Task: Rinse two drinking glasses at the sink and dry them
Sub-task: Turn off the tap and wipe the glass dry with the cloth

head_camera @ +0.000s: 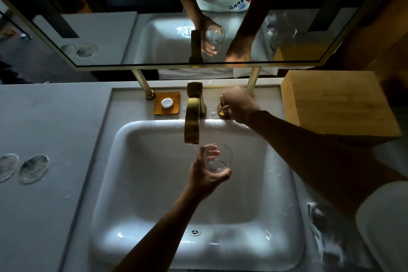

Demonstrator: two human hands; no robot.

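Gripping the wet, slippery, breakable glass [217,159] around its wall at frame centre under the spout [191,126], the left hand [207,171] wraps it, while the right hand [239,104] closes on the tap handle [223,106].

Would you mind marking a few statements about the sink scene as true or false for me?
1. The left hand holds a glass under the faucet spout. True.
2. The right hand rests on the soap dish. False: its grip is on the faucet handle right of the spout; the soap dish sits left of it.
3. The glass is lying on the basin floor. False: it is held up above the sink.
4. A wooden block stands on the counter right of the faucet. True.
5. The soap dish is empty. False: a round white soap lies on it.
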